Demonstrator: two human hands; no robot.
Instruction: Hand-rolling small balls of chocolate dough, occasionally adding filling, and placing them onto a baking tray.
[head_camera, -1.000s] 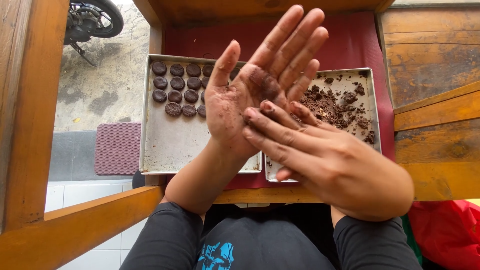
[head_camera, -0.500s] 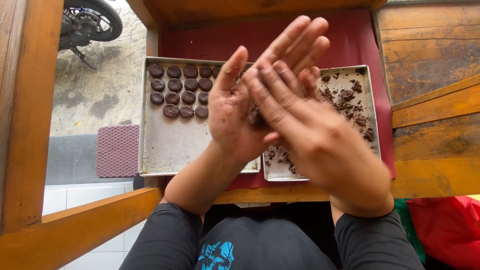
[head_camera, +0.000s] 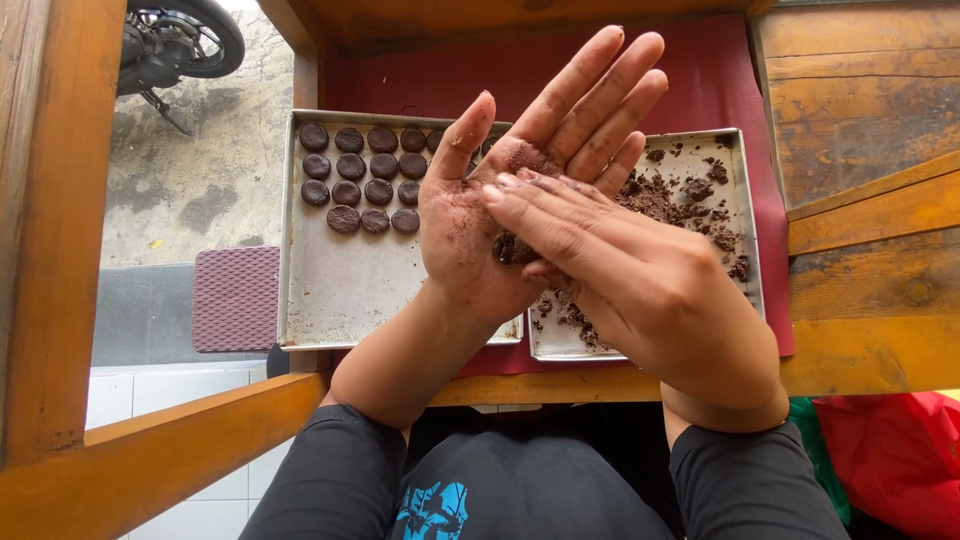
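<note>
The right hand (head_camera: 640, 300) slides back down across the flat, spread left hand (head_camera: 500, 210), palms pressed on a lump of dark dough (head_camera: 512, 247) now peeking out between them, so rolling continues above both trays.

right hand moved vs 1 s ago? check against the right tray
Yes. The right hand has slid up and left across the left palm, away from the crumb-filled right tray; its fingers now cover the palm's middle.
</note>
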